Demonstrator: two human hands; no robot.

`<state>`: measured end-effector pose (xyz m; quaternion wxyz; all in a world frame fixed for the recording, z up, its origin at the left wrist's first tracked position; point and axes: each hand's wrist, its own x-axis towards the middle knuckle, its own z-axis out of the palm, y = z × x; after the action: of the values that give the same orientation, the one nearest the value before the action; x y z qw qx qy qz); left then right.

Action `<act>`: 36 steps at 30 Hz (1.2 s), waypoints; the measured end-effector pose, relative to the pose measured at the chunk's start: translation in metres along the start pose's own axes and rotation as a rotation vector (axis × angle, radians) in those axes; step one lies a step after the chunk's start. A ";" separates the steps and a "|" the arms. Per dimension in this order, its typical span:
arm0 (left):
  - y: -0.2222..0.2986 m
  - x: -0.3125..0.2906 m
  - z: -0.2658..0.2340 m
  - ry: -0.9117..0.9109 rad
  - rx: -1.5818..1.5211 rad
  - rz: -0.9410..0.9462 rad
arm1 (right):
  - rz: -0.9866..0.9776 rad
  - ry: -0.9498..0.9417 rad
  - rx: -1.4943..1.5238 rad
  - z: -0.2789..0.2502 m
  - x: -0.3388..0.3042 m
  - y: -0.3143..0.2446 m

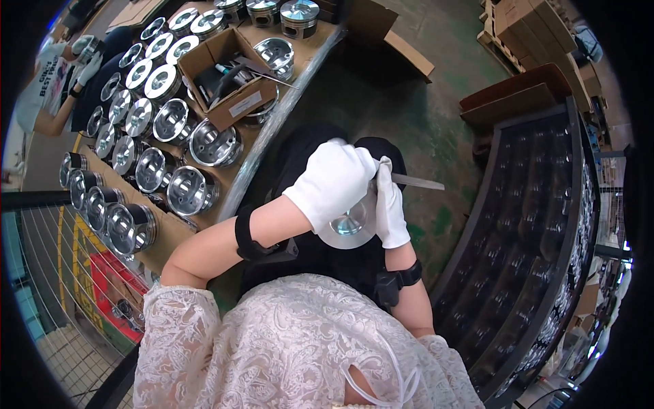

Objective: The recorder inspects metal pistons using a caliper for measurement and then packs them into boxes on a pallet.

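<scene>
A metal piston (347, 224) rests at my lap, its shiny round face partly showing below my hands. White-gloved and closed, my left hand (332, 178) covers the upper part of the piston; what lies inside its fingers is hidden. My right hand (390, 210), also gloved, stands along the piston's right side, touching the left hand. Its fingertips are closed on a flat metal file (421, 182), which sticks out to the right. Where the file meets the piston cannot be seen.
To my left, a plastic-edged table (238, 194) carries rows of pistons (193, 190) and a cardboard box (225, 112) of tools. At right stands a large dark tray (507, 225) with rounded hollows. Stacked cartons (535, 27) are far right. Another person (58, 82) holds a piston at far left.
</scene>
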<state>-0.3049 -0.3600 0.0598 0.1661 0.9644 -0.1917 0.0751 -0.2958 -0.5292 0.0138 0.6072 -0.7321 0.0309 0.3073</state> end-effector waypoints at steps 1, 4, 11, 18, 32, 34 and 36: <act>0.002 0.002 -0.002 0.043 0.018 0.056 | -0.151 0.100 0.217 0.011 0.001 0.001; 0.010 -0.005 -0.023 0.380 -0.239 -0.113 | -0.191 0.059 0.702 0.004 0.012 -0.006; 0.011 -0.079 0.034 0.112 -0.582 -0.537 | -0.313 0.087 1.335 -0.061 0.016 -0.021; 0.000 -0.064 0.040 0.083 -0.538 -0.597 | -0.161 0.267 -0.049 -0.016 -0.078 -0.046; 0.003 -0.061 0.040 0.108 -0.545 -0.659 | -0.534 0.234 -1.061 -0.021 -0.124 -0.035; 0.003 -0.062 0.041 0.125 -0.550 -0.655 | -0.587 0.252 -1.226 -0.020 -0.125 -0.037; 0.003 -0.063 0.043 0.142 -0.552 -0.651 | -0.595 0.258 -1.259 -0.016 -0.123 -0.039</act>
<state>-0.3608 -0.3560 0.0078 0.4455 0.8864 0.1218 0.0309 -0.3725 -0.5741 0.1085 0.1182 -0.9519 -0.2825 -0.0013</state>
